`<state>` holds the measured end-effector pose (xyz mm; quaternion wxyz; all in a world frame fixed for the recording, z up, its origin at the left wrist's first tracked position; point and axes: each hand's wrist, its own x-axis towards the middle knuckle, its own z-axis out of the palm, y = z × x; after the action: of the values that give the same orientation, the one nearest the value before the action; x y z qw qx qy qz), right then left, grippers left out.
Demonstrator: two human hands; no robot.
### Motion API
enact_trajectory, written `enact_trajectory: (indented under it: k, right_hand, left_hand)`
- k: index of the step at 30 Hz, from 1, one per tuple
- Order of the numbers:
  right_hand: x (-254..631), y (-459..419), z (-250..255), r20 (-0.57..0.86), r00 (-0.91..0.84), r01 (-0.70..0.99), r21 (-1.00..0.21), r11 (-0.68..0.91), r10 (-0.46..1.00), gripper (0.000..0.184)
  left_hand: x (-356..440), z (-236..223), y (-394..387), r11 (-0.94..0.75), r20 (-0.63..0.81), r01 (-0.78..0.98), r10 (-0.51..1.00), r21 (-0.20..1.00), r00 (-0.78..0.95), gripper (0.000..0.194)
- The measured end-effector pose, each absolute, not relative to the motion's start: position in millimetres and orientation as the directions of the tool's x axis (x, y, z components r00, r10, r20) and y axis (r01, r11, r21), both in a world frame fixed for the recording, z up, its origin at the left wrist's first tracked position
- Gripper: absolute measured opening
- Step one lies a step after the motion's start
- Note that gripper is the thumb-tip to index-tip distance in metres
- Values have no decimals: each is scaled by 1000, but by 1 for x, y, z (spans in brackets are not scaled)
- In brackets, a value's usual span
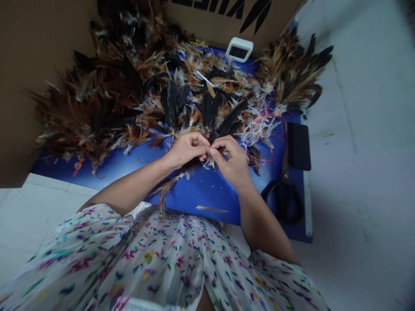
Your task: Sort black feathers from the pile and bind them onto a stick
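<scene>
My left hand [190,150] and my right hand [229,156] meet fingertip to fingertip over the near part of the blue table [207,190]. Both are closed in a pinch. Whatever lies between the fingertips is too small to name; pale feather bits show just under them. Right behind the hands lie dark feathers [209,108], with another black feather bunch [174,101] to their left. A tangle of clear plastic loops [257,127] and red string lies beyond my right hand. Below my left wrist sits a small brown feather tuft [168,185].
Brown feather piles [94,103] cover the table's left and back. More feathers [288,69] lie at the back right. A white digital timer [239,49] stands before a cardboard box [207,21]. Black-handled scissors [285,198] and a black phone-like slab [298,146] lie along the right edge.
</scene>
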<state>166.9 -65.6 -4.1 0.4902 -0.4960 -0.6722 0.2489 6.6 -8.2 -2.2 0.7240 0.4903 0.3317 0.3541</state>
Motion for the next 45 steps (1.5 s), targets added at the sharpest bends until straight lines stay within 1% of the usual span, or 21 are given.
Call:
enact_trajectory:
  k: [5,9,12,16,19,24,29,32,35,38,45]
  right_hand:
    - [169,-64,-8,389,-12,439,-826,354,921,7]
    - [170,-64,-10,362,-10,459,-826,325,932,8]
    - [170,-65,-11,337,-1,466,-833,299,941,9]
    - [170,-65,-12,306,27,458,-850,261,952,9]
    - [171,-64,-13,289,40,442,-863,243,956,9]
    - [172,-63,-16,256,62,413,-887,209,965,9]
    - [171,-62,-14,187,98,317,-937,148,978,9]
    - [170,-61,-10,128,119,217,-971,99,985,11]
    - [168,-60,-7,107,129,149,-985,87,986,15]
    - [166,-59,-5,93,140,105,-991,78,986,21]
    - [166,-59,-7,46,181,29,-999,41,983,31]
  left_hand:
    - [6,-1,-8,251,-137,-154,842,956,522,36]
    - [6,-4,-7,193,-95,-137,846,972,524,31]
    - [6,-8,-7,81,-19,-101,866,992,499,25]
    - [5,-11,-8,-146,134,-6,885,989,446,16]
    - [3,-11,-8,-275,219,68,870,959,441,14]
    - [1,-10,-7,-414,316,124,827,902,465,10]
    - [0,-10,-7,-618,491,194,746,761,450,6]
    - [0,-11,-6,-675,554,208,714,708,428,8]
    - [0,-14,-5,-736,625,196,661,648,416,9]
    - [0,-17,-5,-786,677,176,605,593,418,10]
    - [0,-19,-4,-836,752,139,540,530,377,8]
